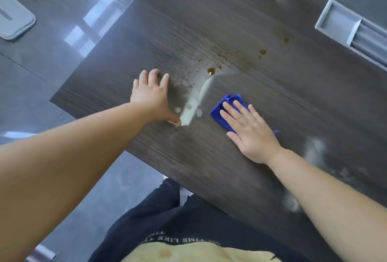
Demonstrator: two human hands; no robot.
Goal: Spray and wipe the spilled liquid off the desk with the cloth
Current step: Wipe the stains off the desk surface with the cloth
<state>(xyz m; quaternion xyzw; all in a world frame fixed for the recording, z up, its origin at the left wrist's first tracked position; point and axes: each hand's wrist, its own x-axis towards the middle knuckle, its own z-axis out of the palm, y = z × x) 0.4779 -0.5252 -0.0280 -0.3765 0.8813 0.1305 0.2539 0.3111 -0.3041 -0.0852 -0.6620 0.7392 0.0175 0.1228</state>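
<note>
A dark wood-grain desk (pixel 209 20) carries brown spilled drops (pixel 211 71), with more (pixel 262 52) further right, and a pale wet smear (pixel 196 98) running toward me. My right hand (pixel 249 131) lies flat, fingers spread, pressing a folded blue cloth (pixel 227 102) onto the desk just right of the smear. My left hand (pixel 150 96) rests flat on the desk left of the smear, fingers apart, holding nothing. No spray bottle is in view.
A silver recessed cable tray (pixel 345 25) is set in the desk at the far right. A grey lid-like object (pixel 14 18) lies on the tiled floor at left. Dark items stand at the top left. The desk's near edge runs by my legs.
</note>
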